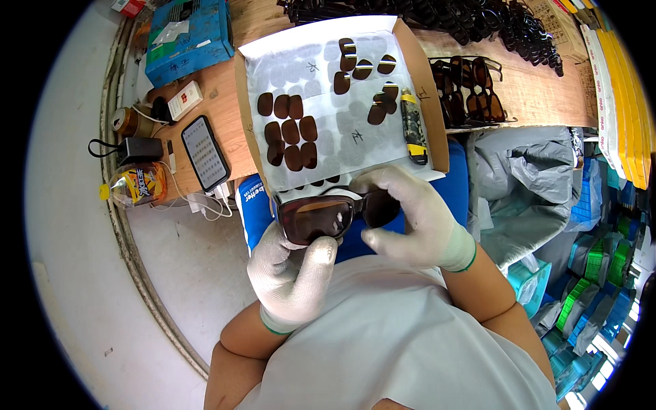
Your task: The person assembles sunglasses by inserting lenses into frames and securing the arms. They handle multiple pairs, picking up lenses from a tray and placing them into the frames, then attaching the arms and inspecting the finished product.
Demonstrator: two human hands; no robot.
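Here, two gloved hands (290,277) (420,222) hold one pair of sunglasses (316,220).

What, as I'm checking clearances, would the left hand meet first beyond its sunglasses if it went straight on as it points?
Probably the white-lined box, past the sunglasses in the left hand; depth is unclear, so it might pass underneath.

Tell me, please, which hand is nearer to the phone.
Left. The left hand is below and right of the phone; the right hand is lower too, but farther to its right.
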